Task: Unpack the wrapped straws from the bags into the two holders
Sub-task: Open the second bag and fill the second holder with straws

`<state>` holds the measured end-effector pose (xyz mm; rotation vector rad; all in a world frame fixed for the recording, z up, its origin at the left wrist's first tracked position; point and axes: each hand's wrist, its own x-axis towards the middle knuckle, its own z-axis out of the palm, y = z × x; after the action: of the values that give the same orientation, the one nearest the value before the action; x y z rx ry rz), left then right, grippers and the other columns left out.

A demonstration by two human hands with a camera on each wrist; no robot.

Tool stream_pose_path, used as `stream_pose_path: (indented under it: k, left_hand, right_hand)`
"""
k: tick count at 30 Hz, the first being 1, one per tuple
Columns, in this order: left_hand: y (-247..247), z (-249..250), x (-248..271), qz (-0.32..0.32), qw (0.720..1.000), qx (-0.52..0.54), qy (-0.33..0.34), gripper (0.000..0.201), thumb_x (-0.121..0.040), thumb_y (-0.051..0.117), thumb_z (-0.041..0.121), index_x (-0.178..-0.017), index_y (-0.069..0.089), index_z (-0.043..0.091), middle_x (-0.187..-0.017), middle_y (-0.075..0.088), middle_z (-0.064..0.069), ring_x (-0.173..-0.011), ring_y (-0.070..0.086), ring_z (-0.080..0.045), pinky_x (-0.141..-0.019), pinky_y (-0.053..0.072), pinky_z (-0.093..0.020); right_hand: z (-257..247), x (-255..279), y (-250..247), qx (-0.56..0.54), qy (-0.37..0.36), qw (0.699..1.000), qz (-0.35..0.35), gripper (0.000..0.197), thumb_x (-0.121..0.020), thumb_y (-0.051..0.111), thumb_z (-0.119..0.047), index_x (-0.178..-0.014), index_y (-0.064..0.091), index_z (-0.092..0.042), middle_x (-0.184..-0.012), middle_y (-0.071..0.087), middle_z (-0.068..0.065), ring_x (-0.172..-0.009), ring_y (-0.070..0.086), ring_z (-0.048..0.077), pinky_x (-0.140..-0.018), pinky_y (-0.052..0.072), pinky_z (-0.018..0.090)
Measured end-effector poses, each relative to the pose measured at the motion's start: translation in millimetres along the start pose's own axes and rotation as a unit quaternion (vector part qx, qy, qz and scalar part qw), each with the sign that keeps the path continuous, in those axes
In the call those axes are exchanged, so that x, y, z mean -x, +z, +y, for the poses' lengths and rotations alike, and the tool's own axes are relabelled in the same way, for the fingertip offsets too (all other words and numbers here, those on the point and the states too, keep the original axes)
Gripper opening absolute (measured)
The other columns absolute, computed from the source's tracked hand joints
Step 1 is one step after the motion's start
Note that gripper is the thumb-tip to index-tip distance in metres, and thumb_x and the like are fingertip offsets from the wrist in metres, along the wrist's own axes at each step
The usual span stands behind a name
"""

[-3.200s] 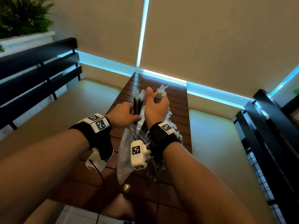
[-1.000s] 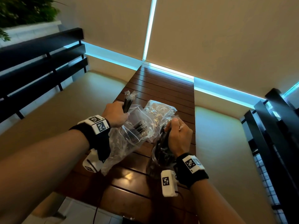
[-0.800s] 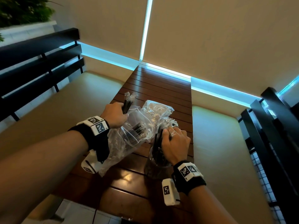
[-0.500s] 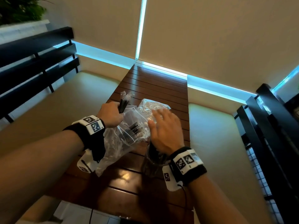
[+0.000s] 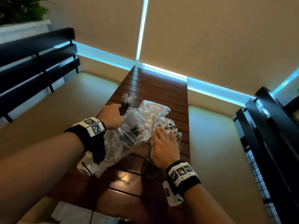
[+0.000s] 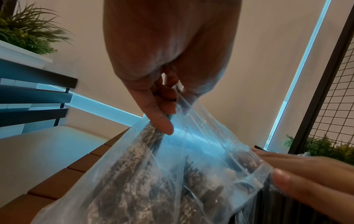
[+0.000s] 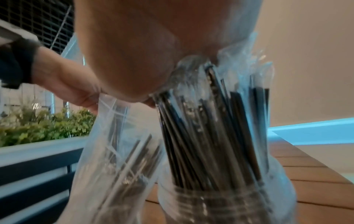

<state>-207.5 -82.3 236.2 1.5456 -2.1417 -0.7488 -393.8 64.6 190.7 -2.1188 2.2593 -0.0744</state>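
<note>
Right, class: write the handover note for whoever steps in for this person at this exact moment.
Left hand: grips a bunch of wrapped black straws together with the top of the clear plastic bag, held above the slatted wooden table.
Right hand: fingers straight, palm pressing down on the straw tops in the clear holder, which stands on the table.
Done: that holder is packed with straws.
Left: more straws remain in the bag; the held bunch needs a holder. A second holder is not visible in these views.
</note>
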Motion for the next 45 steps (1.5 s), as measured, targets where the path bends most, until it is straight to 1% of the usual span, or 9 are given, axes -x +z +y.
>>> stream_pose_path:
  k: [5,9,13,19,23,27,33,37,45]
  left_hand:
    - [-9,6,3,-0.012,1.000,0.004,0.019,0.015,-0.087,0.073,0.029,-0.091,0.068,0.016,-0.085,0.068,-0.003,-0.080,0.063,-0.023,-0.073,0.051,-0.032]
    - [-18,16,12,-0.035,0.998,0.015,0.058,0.014,-0.083,0.077,0.027,-0.081,0.064,0.022,-0.075,0.060,0.008,-0.069,0.056,-0.012,-0.060,0.040,-0.027]
    - [-24,21,21,-0.051,0.994,0.013,0.100,0.021,-0.087,0.069,0.018,-0.067,0.062,0.020,-0.063,0.058,0.008,-0.061,0.055,-0.016,-0.054,0.037,-0.025]
    - [-30,22,26,-0.053,0.994,0.021,0.089,0.025,-0.078,0.074,0.014,-0.058,0.059,0.018,-0.060,0.060,0.003,-0.055,0.054,-0.014,-0.052,0.039,-0.026]
    - [-29,22,26,-0.080,0.992,0.045,0.084,0.014,-0.071,0.084,0.022,-0.073,0.071,0.019,-0.069,0.066,0.004,-0.063,0.060,-0.015,-0.060,0.048,-0.030]
    - [-24,16,20,-0.110,0.991,0.008,0.077,0.030,-0.070,0.088,0.029,-0.092,0.071,0.020,-0.084,0.066,0.006,-0.074,0.060,-0.009,-0.056,0.041,-0.020]
    - [-15,1,6,-0.090,0.995,-0.025,0.029,0.031,-0.072,0.087,0.022,-0.096,0.072,0.011,-0.090,0.068,0.001,-0.064,0.058,-0.004,-0.053,0.040,-0.017]
    - [-21,-5,0,-0.049,0.998,-0.046,0.003,0.025,-0.073,0.085,0.021,-0.090,0.073,0.007,-0.086,0.067,-0.001,-0.070,0.061,-0.013,-0.055,0.040,-0.021]
    - [-19,-7,0,-0.033,0.998,-0.051,-0.005,0.027,-0.070,0.087,0.024,-0.088,0.074,0.010,-0.084,0.070,-0.005,-0.067,0.058,-0.015,-0.060,0.040,-0.023]
  right_hand:
    - [-13,-14,-30,-0.123,-0.037,0.967,0.222,0.025,-0.099,0.050,-0.031,-0.115,0.063,-0.018,-0.116,0.064,0.001,-0.108,0.055,0.019,-0.096,0.047,0.041]
    - [-40,-40,-59,-0.273,-0.070,0.937,0.205,0.020,-0.093,0.062,-0.023,-0.111,0.066,-0.015,-0.105,0.067,-0.001,-0.092,0.059,0.010,-0.082,0.053,0.031]
    - [-62,-60,-72,-0.437,-0.038,0.893,0.104,0.047,-0.086,0.073,-0.039,-0.125,0.055,-0.022,-0.119,0.063,-0.002,-0.101,0.063,0.016,-0.083,0.056,0.033]
    - [-71,-74,-63,-0.443,-0.048,0.885,0.138,0.030,-0.089,0.062,-0.044,-0.108,0.065,-0.021,-0.101,0.068,-0.001,-0.085,0.065,0.020,-0.075,0.058,0.042]
    - [-71,-75,-64,-0.460,-0.035,0.870,0.175,0.012,-0.102,0.051,-0.024,-0.101,0.057,-0.014,-0.089,0.066,0.002,-0.074,0.060,0.009,-0.066,0.048,0.019]
    - [-64,-72,-79,-0.513,0.019,0.814,0.273,0.015,-0.102,0.041,-0.036,-0.092,0.051,-0.042,-0.091,0.064,0.002,-0.089,0.063,0.021,-0.079,0.056,0.037]
    - [-25,-60,-143,-0.652,0.063,0.650,0.386,0.017,-0.107,0.035,-0.015,-0.096,0.045,-0.021,-0.072,0.055,-0.008,-0.073,0.064,0.009,-0.085,0.055,0.036]
    - [9,-48,-163,-0.675,0.041,0.598,0.430,0.016,-0.107,0.034,-0.012,-0.096,0.044,-0.018,-0.067,0.051,-0.007,-0.060,0.055,0.010,-0.069,0.051,0.032]
    - [30,-30,-113,-0.637,0.187,0.642,0.383,0.020,-0.107,0.034,-0.014,-0.090,0.040,-0.022,-0.070,0.049,-0.001,-0.054,0.053,0.007,-0.063,0.050,0.028]
